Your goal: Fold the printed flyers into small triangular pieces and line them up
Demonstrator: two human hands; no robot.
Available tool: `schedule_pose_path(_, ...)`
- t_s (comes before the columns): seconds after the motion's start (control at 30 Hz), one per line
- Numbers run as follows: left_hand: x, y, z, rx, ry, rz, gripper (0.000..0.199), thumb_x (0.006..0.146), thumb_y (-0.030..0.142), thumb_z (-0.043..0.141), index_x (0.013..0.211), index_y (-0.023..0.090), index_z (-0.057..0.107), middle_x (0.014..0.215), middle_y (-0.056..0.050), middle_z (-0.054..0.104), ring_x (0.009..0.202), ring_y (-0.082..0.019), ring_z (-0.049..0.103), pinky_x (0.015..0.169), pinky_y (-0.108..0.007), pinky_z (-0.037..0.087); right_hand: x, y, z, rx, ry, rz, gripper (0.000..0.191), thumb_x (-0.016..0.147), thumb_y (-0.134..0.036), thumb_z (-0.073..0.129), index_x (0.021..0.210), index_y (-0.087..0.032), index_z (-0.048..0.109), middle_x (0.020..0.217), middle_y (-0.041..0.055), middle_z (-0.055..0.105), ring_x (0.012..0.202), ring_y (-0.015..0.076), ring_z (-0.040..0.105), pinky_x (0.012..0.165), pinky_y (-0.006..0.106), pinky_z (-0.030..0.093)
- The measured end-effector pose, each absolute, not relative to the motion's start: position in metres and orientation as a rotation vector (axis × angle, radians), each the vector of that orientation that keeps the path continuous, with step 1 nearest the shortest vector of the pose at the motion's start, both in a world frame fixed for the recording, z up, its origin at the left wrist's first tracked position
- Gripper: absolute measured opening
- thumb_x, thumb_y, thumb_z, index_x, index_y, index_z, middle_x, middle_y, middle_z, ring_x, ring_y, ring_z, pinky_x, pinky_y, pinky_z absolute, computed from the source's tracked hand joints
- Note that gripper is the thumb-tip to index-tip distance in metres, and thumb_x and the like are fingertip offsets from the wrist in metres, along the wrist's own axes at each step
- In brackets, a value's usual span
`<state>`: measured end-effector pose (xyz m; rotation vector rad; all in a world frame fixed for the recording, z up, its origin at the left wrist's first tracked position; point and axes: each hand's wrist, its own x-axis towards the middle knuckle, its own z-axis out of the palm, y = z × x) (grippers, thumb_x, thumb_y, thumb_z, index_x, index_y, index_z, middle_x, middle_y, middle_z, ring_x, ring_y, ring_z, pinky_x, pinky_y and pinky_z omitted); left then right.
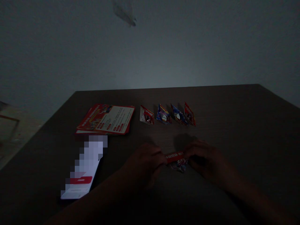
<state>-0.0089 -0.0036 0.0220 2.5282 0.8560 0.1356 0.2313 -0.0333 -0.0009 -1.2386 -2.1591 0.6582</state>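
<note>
A red strip of folded printed paper is stretched between my two hands near the middle of the dark table. My left hand pinches its left end, and my right hand grips the right end. Below the red strip hangs a crumpled, multicoloured part of the same piece. Beyond my hands stand several folded paper pieces in a row, among them a red and white one, a blue one and a red one at the right. The scene is dim.
A stack of red and cream printed sheets lies at the left of the table. Nearer me, a lit phone with a partly pixelated screen lies beside my left forearm. A grey wall rises behind the table's far edge.
</note>
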Motion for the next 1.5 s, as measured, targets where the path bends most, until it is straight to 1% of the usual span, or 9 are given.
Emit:
schedule_pose_path(0.17, -0.008, -0.003, 0.025, 2.577, 0.838, 0.065, 0.019, 0.08, 0.009, 0.054, 0.094, 0.019, 0.063, 0.092, -0.004, 0.062, 0.085, -0.018, 0.053, 0.072, -0.028, 0.039, 0.235, -0.032, -0.006, -1.204, -2.207, 0.662, 0.031, 0.078, 0.003, 0.05, 0.088, -0.024, 0.061, 0.089, 0.0016, 0.065, 0.084, 0.0184, 0.058, 0.074, 0.034, 0.041)
schedule_pose_path(0.3, -0.008, -0.001, 0.024, 2.584, 0.79, 0.063, 0.016, 0.079, 0.009, 0.055, 0.091, 0.018, 0.062, 0.089, -0.004, 0.062, 0.083, -0.018, 0.054, 0.071, -0.029, 0.039, 0.234, -0.033, -0.004, -1.213, -2.234, 0.669, 0.031, 0.08, 0.002, 0.048, 0.093, -0.023, 0.061, 0.091, 0.0031, 0.065, 0.086, 0.0189, 0.057, 0.077, 0.036, 0.04)
schedule_pose_path(0.4, -0.007, -0.002, 0.023, 2.566, 0.775, 0.095, 0.018, 0.079, 0.006, 0.054, 0.09, 0.018, 0.061, 0.089, -0.003, 0.062, 0.084, -0.017, 0.053, 0.074, -0.029, 0.039, 0.227, -0.036, 0.0, -1.242, -2.256, 0.638, 0.025, 0.081, -0.002, 0.051, 0.095, -0.021, 0.06, 0.095, 0.0049, 0.065, 0.09, 0.0208, 0.057, 0.083, 0.04, 0.038)
schedule_pose_path(0.53, -0.007, -0.002, 0.023, 2.538, 0.757, 0.121, 0.02, 0.077, 0.005, 0.054, 0.091, 0.018, 0.06, 0.088, -0.003, 0.062, 0.084, -0.018, 0.054, 0.073, -0.029, 0.039, 0.212, -0.04, 0.002, -1.21, -2.281, 0.676, 0.017, 0.086, -0.013, 0.054, 0.101, -0.021, 0.06, 0.096, 0.0042, 0.065, 0.089, 0.0192, 0.056, 0.082, 0.038, 0.039)
schedule_pose_path(0.67, -0.009, -0.001, 0.028, 2.514, 0.75, 0.117, 0.022, 0.077, 0.005, 0.056, 0.093, 0.019, 0.059, 0.093, -0.002, 0.061, 0.088, -0.017, 0.053, 0.076, -0.029, 0.039, 0.203, -0.042, 0.003, -1.168, -2.335, 0.72, 0.027, 0.081, -0.017, 0.065, 0.107, -0.023, 0.059, 0.104, 0.0027, 0.064, 0.098, 0.0205, 0.054, 0.09, 0.039, 0.036)
schedule_pose_path(0.87, -0.014, 0.004, 0.037, 2.586, 0.738, 0.008, 0.019, 0.075, 0.008, 0.058, 0.09, 0.019, 0.06, 0.09, -0.002, 0.061, 0.087, -0.018, 0.053, 0.075, -0.03, 0.038, 0.204, -0.043, 0.004, -1.219, -2.318, 0.748, 0.033, 0.078, -0.014, 0.066, 0.108, -0.026, 0.06, 0.104, 0.0015, 0.063, 0.099, 0.0198, 0.053, 0.088, 0.036, 0.037)
schedule_pose_path(1.1, -0.016, 0.007, 0.035, 2.641, 0.742, -0.012, 0.016, 0.077, 0.012, 0.059, 0.09, 0.02, 0.062, 0.09, -0.002, 0.061, 0.089, -0.019, 0.053, 0.078, -0.032, 0.038, 0.204, -0.044, 0.002, -1.183, -2.316, 0.79, 0.036, 0.078, -0.009, 0.064, 0.11, -0.026, 0.058, 0.105, 0.0009, 0.063, 0.1, 0.0183, 0.054, 0.093, 0.037, 0.033)
schedule_pose_path(1.27, -0.015, 0.008, 0.031, 2.646, 0.736, -0.033, 0.014, 0.078, 0.012, 0.058, 0.087, 0.021, 0.063, 0.087, -0.001, 0.063, 0.086, -0.018, 0.054, 0.077, -0.031, 0.037, 0.2, -0.041, -0.001, -1.137, -2.271, 0.832, 0.035, 0.081, -0.007, 0.06, 0.109, -0.027, 0.057, 0.101, -0.0004, 0.064, 0.095, 0.0164, 0.055, 0.09, 0.035, 0.033)
schedule_pose_path(1.5, -0.013, 0.01, 0.031, 2.648, 0.729, -0.006, 0.01, 0.082, 0.013, 0.056, 0.084, 0.019, 0.064, 0.083, -0.001, 0.063, 0.082, -0.017, 0.054, 0.074, -0.03, 0.037, 0.2, -0.042, -0.003, -1.184, -2.246, 0.865, 0.033, 0.078, -0.005, 0.061, 0.104, -0.026, 0.057, 0.099, -0.0002, 0.065, 0.093, 0.0188, 0.054, 0.083, 0.035, 0.036)
